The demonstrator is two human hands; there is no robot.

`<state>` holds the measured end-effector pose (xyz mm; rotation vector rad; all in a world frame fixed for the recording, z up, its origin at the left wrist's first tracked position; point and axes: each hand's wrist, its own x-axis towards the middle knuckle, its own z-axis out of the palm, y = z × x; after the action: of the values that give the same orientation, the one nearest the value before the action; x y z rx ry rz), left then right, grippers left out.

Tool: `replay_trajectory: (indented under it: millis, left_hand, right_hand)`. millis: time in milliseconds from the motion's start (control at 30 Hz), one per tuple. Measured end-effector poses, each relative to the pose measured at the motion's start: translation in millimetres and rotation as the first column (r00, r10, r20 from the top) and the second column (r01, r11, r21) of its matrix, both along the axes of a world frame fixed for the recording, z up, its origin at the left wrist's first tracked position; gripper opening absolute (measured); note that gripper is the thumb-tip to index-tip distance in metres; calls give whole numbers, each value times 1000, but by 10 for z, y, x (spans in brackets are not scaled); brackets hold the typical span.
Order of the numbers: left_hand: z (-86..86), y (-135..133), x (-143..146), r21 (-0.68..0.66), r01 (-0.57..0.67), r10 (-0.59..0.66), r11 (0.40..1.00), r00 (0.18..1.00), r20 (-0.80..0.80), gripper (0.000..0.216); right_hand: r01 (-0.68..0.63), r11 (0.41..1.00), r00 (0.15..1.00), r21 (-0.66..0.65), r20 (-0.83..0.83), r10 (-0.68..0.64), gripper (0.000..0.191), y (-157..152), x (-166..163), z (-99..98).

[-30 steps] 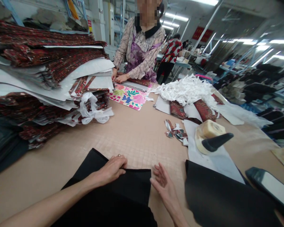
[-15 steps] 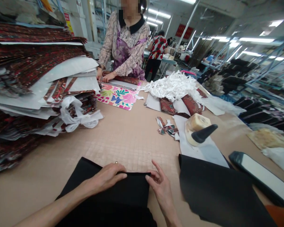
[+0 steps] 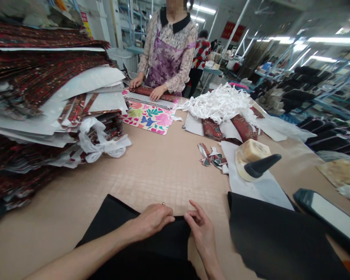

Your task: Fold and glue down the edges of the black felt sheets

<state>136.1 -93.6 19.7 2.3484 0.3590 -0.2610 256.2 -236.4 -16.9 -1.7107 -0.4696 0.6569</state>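
Note:
A black piece of fabric (image 3: pixel 160 247) lies on the table in front of me, its far edge turned over in a narrow fold. Along that fold my left hand (image 3: pixel 156 221) is closed, thumb and fingers pinching the edge. At the fabric's far right corner, my right hand (image 3: pixel 202 229) grips the end of the same fold between thumb and fingers, with the index finger raised. A small gap of folded edge shows between the two hands. To the right lies another black piece (image 3: pixel 277 233), apart from my hands.
A tall stack of patterned pieces (image 3: pixel 46 81) fills the left side. Beyond the brown table (image 3: pixel 151 163), a co-worker (image 3: pixel 169 58) handles red patterned material. A white strip pile (image 3: pixel 221 103), a cream pot with a black handle (image 3: pixel 252 157), scraps (image 3: pixel 211 155) and a phone-like object (image 3: pixel 326 217) lie to the right.
My left hand has slid right along the folded edge, closer to my right hand, which keeps hold of the corner. The co-worker's hands have moved apart over the red material. The view has shifted slightly.

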Motion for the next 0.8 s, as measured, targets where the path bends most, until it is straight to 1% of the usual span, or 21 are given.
replay_trajectory:
  millis: [133, 300, 400, 500, 567, 600, 667, 700, 733, 800]
  left_hand:
    - [68, 318, -297, -2, 40, -40, 999, 998, -39, 24]
    - [177, 784, -740, -22, 46, -48, 999, 993, -106, 25]
    - [249, 998, -917, -14, 28, -30, 1000, 991, -127, 20]
    - [382, 1122, -1085, 11, -2, 3, 1000, 992, -130, 18]
    - [529, 1104, -1239, 25, -28, 31, 999, 993, -113, 17]
    - [619, 1052, -1334, 39, -37, 40, 999, 995, -92, 17]
    - [804, 855, -1558, 93, -28, 32, 995, 999, -40, 18]
    - [883, 715, -1681, 134, -17, 18, 991, 1000, -7, 19]
    - [940, 554, -1806, 175, -4, 0, 985, 1000, 20, 21]
    - [966, 202, -2045, 247, -8, -12, 969, 997, 81, 24]
  right_hand:
    - [-16, 999, 1000, -42, 3, 16, 51, 24, 73, -65]
    - [-35, 997, 999, -75, -9, 35, 52, 34, 124, -81]
    - [-58, 993, 998, -103, -11, 57, 51, 68, 146, -28]
    - [-79, 988, 997, -134, -9, 78, 49, 79, 162, 98]
    - [-84, 986, 996, -145, -3, 84, 48, -5, 156, 217]
    - [-88, 984, 996, -155, 9, 91, 47, -90, 144, 282]
    - [-134, 968, 988, -211, 46, 147, 44, -337, 98, 414]
    - [-186, 949, 975, -255, 68, 209, 40, -482, 64, 479]
    - [-264, 915, 950, -305, 84, 302, 36, -623, 26, 540]
    - [-425, 824, 851, -375, 145, 505, 27, -830, -63, 653]
